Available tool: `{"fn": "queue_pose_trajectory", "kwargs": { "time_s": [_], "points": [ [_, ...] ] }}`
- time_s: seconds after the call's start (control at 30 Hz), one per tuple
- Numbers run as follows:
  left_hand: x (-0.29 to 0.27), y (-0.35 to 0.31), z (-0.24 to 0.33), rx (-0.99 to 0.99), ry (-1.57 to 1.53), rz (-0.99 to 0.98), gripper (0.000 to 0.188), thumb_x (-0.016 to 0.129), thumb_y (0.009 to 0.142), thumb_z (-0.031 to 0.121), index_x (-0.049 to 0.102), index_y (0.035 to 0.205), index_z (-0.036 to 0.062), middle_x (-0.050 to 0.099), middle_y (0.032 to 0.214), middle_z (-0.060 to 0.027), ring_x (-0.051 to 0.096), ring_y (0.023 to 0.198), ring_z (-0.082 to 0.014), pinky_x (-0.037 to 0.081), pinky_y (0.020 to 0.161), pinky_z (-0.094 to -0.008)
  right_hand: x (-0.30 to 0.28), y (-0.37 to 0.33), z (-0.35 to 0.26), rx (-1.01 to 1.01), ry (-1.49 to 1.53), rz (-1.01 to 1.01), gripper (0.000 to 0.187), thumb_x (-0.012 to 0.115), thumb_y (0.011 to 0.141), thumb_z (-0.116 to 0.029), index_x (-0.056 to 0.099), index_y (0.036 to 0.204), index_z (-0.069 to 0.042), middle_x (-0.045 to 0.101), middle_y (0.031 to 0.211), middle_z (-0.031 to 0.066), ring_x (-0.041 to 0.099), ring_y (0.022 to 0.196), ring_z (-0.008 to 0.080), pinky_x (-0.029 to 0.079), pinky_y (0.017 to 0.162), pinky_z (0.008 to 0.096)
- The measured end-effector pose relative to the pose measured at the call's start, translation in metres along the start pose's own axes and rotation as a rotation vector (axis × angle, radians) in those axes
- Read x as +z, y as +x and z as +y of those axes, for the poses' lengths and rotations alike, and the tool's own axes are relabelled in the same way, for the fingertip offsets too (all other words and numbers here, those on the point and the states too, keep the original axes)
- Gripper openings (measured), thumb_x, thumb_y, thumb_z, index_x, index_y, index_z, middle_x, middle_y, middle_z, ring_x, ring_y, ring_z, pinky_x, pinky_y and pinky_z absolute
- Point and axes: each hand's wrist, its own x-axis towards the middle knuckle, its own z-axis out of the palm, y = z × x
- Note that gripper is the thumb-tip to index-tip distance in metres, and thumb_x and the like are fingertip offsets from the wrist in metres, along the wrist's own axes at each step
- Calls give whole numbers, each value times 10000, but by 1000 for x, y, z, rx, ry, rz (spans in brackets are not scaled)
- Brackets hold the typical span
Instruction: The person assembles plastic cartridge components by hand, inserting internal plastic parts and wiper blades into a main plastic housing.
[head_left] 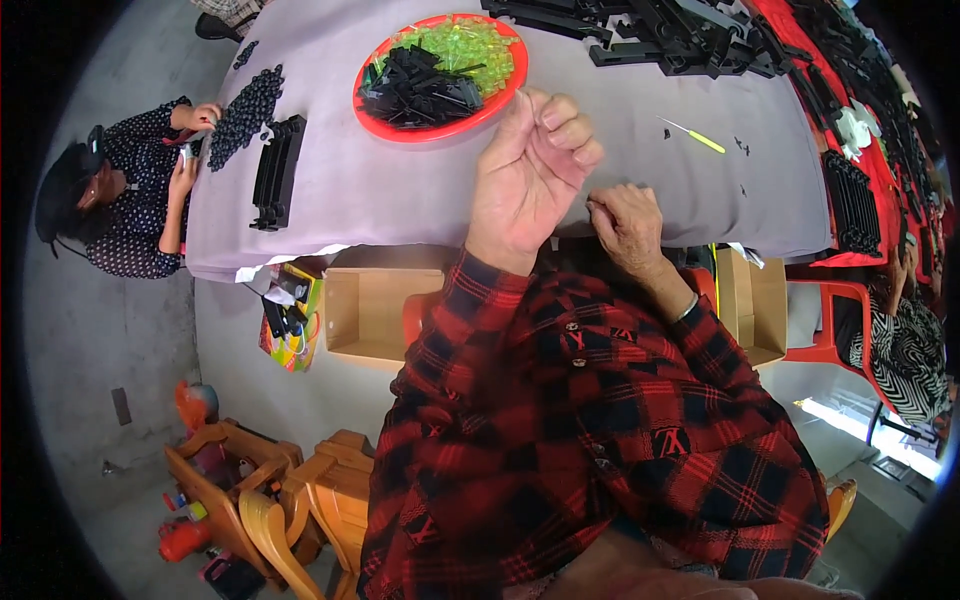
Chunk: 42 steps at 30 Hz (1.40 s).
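right hand (630,225): fingers curled, at the lilac cloth-covered table (330,180) edge. left hand (535,172): raised, half-curled. i can't tell if either grips anything. red oval plastic tray (430,136) with slim black plastic strips (420,92) sits just beyond, likely for easy reach.

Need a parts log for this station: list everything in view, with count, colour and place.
Tray: one, red, beyond the left hand
Strips: many, black, in tray
Small bits: many, yellow-green, in tray
Tablecloth: one, greyish purple, under tray
Beads: many, black, left pile
Frames: count unclear, black, right of beads
Rails: several, black, top right
Pick: one, yellow handle, right
Scraps: few, black, beside pick
Stacked bars: many, black, far right
Cardboard boxes: two, brown, below table edge
Wooden chairs: count unclear, brown, lower left
Other people: at least two, dark patterned clothes, left and right
Sleeves: two, red-black plaid, lower centre
Left hand: one, bare, raised before tray
Right hand: one, bare, table edge
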Motion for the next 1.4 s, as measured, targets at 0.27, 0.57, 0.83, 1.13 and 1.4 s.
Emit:
{"fn": "queue_pose_trajectory", "kwargs": {
  "time_s": [0.27,0.57,0.83,1.13,1.4],
  "points": [
    [5,-4,3,-11,130,-35,278,406,1077,336,451,901,126,330,708,41,330,610,-94,362,658,-298,2,0,0,-2,10,3,105,698,792,-79,634,872,-96,571,729,53,548,693,251,367,655,385],
    [0,-8,2,9,143,-4,202,496,1042,247,443,886,129,319,681,54,303,556,-76,345,626,-280,-1,1,3,14,-29,28,100,699,797,-92,630,869,-99,564,730,53,557,712,254,382,672,386],
    [-32,-34,10,94,877,425,213,535,878,-64,447,856,128,398,730,47,347,570,-64,387,622,-278,-1,0,1,-8,33,59,92,706,784,-77,640,847,-93,575,700,48,557,670,241,367,648,372],
    [-86,-59,31,250,1474,524,214,602,874,-58,461,829,96,408,758,82,393,668,-7,326,561,-189,-31,43,32,453,357,98,124,672,892,-90,650,992,-20,588,725,-2,543,671,69,471,616,256],
    [-86,-57,26,258,1506,497,206,606,873,-64,470,844,88,418,734,88,396,626,4,316,531,-182,-36,158,189,447,-153,255,474,742,826,-354,583,1122,-21,632,999,155,635,958,339,510,824,450]
  ]
}}
